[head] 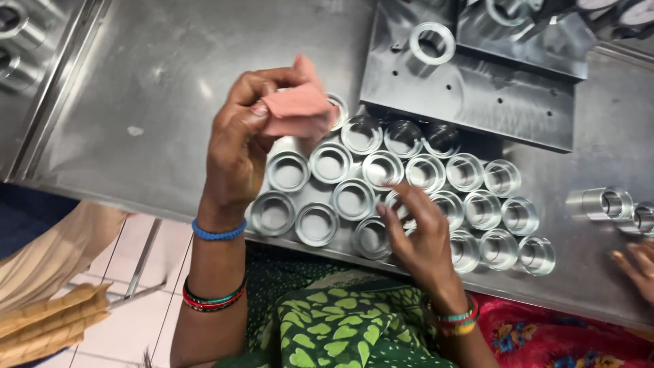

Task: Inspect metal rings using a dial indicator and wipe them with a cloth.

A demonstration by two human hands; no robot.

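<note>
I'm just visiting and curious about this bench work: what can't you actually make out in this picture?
- Head view: whether the left hand holds a metal cup behind the pink cloth; the cloth covers it.
- The metal cups under the right hand: the fingers hide whether one is gripped.
- The other person's hand: cut off by the right edge.
- The gauges at top right: cut off by the top edge.

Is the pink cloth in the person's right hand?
No, the pink cloth is pinched in the left hand, while the right hand reaches over the metal cups.
</note>
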